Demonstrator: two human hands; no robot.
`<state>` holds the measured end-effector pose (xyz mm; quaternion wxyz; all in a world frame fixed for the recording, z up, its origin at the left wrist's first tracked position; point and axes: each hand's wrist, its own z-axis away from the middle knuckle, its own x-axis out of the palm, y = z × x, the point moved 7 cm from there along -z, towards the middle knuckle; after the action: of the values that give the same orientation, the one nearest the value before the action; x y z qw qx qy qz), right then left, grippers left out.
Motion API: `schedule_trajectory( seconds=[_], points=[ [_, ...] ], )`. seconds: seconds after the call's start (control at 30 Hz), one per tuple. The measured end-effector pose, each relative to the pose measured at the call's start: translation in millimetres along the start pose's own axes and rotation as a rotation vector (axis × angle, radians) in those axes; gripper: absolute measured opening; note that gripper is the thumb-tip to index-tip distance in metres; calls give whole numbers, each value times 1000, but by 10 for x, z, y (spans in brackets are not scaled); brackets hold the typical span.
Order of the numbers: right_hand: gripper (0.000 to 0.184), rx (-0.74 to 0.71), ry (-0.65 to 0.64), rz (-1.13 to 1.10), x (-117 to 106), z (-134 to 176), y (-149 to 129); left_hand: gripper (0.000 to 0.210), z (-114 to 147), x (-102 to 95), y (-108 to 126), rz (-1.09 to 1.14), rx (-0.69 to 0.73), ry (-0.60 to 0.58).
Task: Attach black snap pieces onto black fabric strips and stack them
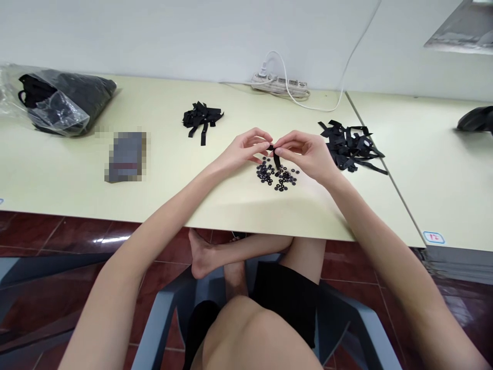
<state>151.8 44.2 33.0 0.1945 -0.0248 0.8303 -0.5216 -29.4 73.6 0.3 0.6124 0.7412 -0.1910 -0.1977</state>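
Both of my hands meet over the table, pinching a short black fabric strip (277, 160) whose loose end hangs down. My left hand (252, 146) has its fingertips closed on the strip's upper end. My right hand (302, 152) grips the same strip from the other side. Whether a small part sits between the fingertips is hidden. Right below lies a scatter of small round dark snap buttons (283, 177). Beside my right hand is a loose pile of black strips (352, 146). Farther left, a smaller heap of black strips (201, 117) rests on the table.
A clear plastic bag of black material (73, 100) lies at the far left, near a blurred dark rectangular item (126, 156). Against the wall sits a power strip (281, 85) with a white cable. A seam (389, 174) divides the pale tables. One dark object (475, 119) is at far right.
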Motion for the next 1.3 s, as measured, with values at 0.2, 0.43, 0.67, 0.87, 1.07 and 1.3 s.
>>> schedule_trajectory(
  seconds=[0.2, 0.43, 0.67, 0.87, 1.07, 1.3],
  points=[
    [32, -15, 98, 34, -88, -21, 21, 22, -2, -21, 149, -155, 183, 52],
    [34, 60, 100, -57, -9, -20, 105, 30, 58, 101, 192, -148, 159, -16],
    [33, 82, 109, -60, 4, -13, 108, 30, 68, 121, 178, -118, 118, -40],
    [32, 106, 113, -43, 28, -3, 97, 22, 63, 114, 163, -135, 102, -27],
    [28, 94, 106, 77, -136, -24, 86, 25, 59, 88, 115, -65, 55, 10],
    [26, 108, -244, 404, -187, 34, 232, 42, 36, 27, 96, -55, 91, 33]
  ],
)
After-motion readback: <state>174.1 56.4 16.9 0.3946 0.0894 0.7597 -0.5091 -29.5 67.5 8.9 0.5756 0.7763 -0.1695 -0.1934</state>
